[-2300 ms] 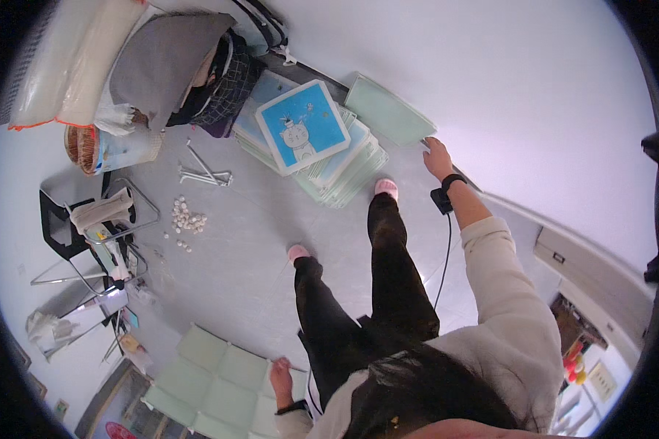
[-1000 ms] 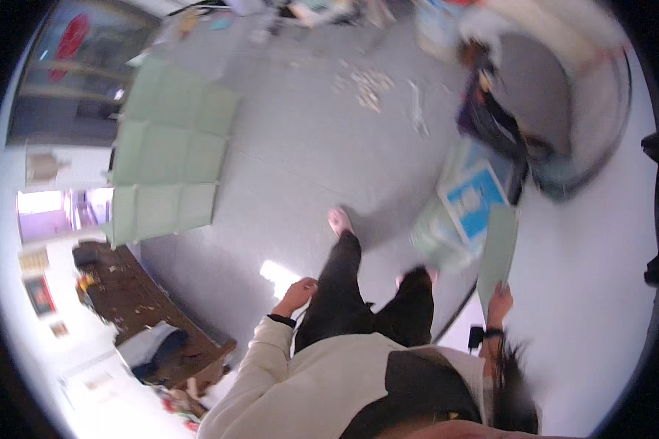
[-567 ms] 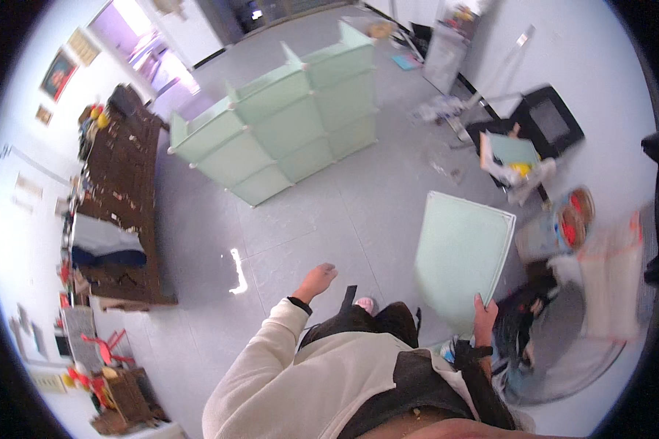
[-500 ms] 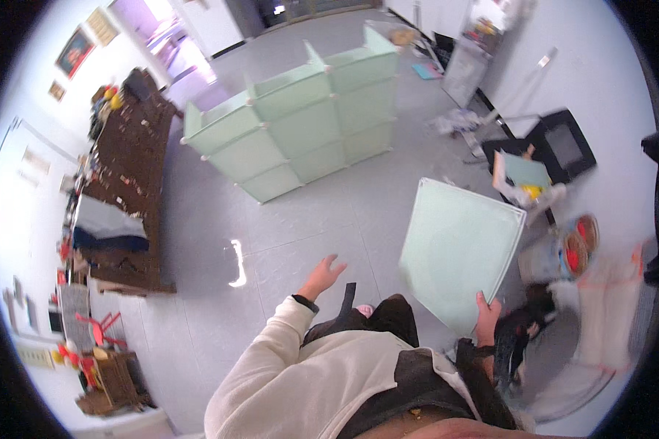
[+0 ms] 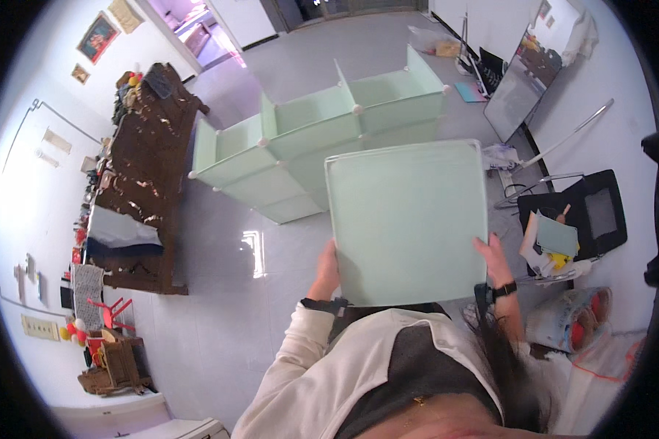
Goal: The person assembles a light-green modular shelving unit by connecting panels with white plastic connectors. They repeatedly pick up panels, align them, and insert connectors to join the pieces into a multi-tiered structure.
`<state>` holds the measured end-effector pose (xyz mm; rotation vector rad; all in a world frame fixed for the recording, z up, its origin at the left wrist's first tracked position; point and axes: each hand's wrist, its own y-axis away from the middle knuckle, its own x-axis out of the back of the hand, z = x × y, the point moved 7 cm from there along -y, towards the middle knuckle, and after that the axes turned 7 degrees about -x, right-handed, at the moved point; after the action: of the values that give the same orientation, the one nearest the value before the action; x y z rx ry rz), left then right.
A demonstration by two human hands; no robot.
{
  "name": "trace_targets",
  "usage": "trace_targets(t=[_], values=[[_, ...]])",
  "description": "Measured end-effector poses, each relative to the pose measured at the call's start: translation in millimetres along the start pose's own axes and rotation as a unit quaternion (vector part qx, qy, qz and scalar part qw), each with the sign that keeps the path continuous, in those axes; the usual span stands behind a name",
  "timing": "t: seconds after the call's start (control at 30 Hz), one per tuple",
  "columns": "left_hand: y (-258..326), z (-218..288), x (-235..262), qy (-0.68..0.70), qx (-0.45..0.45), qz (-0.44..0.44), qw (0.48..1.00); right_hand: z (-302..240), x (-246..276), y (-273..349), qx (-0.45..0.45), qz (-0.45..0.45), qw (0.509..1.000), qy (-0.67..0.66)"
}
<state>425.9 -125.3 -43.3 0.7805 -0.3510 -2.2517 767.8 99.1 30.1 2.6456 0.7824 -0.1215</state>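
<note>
Between my two hands I hold a square pale green plastic panel point(image 5: 406, 223) with a light rim, in front of my body. My left hand point(image 5: 328, 269) grips its left edge low down, most fingers hidden behind it. On the opposite edge my right hand point(image 5: 493, 257) is closed, thumb on the face. Beyond the panel stands a pale green cube shelf point(image 5: 278, 157) made of like panels joined by white round connectors, its top compartments uncovered. The held panel overlaps the shelf's lower right part in the view and hides it; whether they touch I cannot tell.
A dark carved wooden bench point(image 5: 135, 175) with a folded cloth runs along the left. To the right stand a black chair point(image 5: 582, 216) holding loose items, a leaning mirror point(image 5: 523, 84) and buckets point(image 5: 571, 322). A small red stool point(image 5: 111, 313) is at the lower left. Grey tiled floor point(image 5: 220, 329) spreads below.
The panel has come from my right side to the middle, turned upright. My left hand, free and spread before, now holds its left edge. The view has shifted, too.
</note>
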Motion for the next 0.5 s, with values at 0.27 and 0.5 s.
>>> trace_targets(t=[0.27, 0.5], values=[[-119.9, 114.0, -67.5, -0.071, -0.084, -0.048, 0.993, -116.0, -13.2, -190.1, 0.047, 0.02, 0.998, 0.036], [-268.6, 216.5, -72.9, -0.148, -0.218, -0.077, 0.962, -212.4, -85.6, -343.3, 0.108, 0.073, 0.99, -0.046]])
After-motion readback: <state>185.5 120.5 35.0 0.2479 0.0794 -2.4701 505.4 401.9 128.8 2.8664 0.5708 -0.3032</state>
